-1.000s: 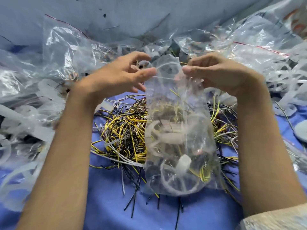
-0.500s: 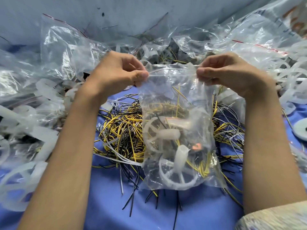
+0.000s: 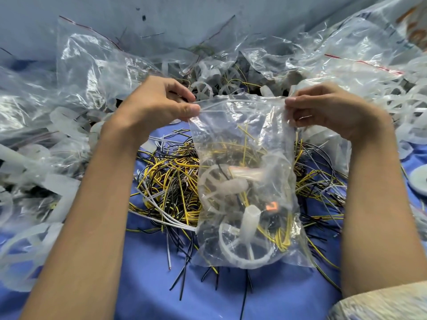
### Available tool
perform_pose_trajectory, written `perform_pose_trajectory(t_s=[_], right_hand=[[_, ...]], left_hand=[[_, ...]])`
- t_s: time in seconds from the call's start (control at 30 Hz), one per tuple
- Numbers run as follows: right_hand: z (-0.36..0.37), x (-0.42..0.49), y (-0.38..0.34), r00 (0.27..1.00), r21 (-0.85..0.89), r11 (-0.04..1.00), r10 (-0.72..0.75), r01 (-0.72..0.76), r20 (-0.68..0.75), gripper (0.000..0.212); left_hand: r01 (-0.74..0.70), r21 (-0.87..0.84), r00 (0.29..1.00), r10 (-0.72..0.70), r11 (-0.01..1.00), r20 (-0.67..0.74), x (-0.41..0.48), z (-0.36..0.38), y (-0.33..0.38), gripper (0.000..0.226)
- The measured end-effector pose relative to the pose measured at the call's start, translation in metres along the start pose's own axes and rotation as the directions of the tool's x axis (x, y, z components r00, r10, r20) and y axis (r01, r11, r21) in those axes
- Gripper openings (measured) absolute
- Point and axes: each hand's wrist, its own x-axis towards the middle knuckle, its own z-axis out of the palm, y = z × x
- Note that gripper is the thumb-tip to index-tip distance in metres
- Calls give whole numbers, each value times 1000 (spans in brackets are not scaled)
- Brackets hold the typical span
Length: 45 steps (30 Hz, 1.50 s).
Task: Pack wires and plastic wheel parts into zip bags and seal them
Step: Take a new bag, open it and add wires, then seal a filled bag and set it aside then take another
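Observation:
A clear zip bag (image 3: 245,139) hangs upright in the middle, stretched flat between both hands. My left hand (image 3: 159,105) pinches its top left corner between thumb and fingers. My right hand (image 3: 323,109) pinches the top right corner. Inside the bag lie two white plastic wheel parts (image 3: 247,245), yellow and black wires and a small orange piece (image 3: 270,207). Behind the bag, a tangled heap of yellow, black and white wires (image 3: 168,181) lies on the blue cloth (image 3: 143,285).
Piles of clear zip bags (image 3: 80,72) and loose white wheel parts (image 3: 215,86) ring the wire heap at left, back and right. A white disc (image 3: 419,181) lies at the right edge. A pale wall rises behind.
My hands have moved apart along the bag's top edge, out to its corners, pulling the mouth flat and wide. The bag hangs a little lower and straighter.

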Motion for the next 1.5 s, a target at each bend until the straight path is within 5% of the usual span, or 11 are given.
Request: perform_pose_trajectory(t_s=[0.4,0.63,1.13,1.5], right_hand=[[8,4,3,965,-26,976,-219,217,-144,19],[1,1,8,993,18,995,-100,101,-59,16],[3,3,8,979,36,985,-162,168,-126,17],[10,7,8,991,-20,993,-117,116,-64,13]], left_hand=[[11,-8,1000,-12,1000,-25,2,-8,-6,23],[121,20,982,-123,992,145,-1,-11,-10,27],[24,35,999,-26,999,44,-2,-10,-2,14],[8,38,995,-12,999,101,-2,0,-2,14]])
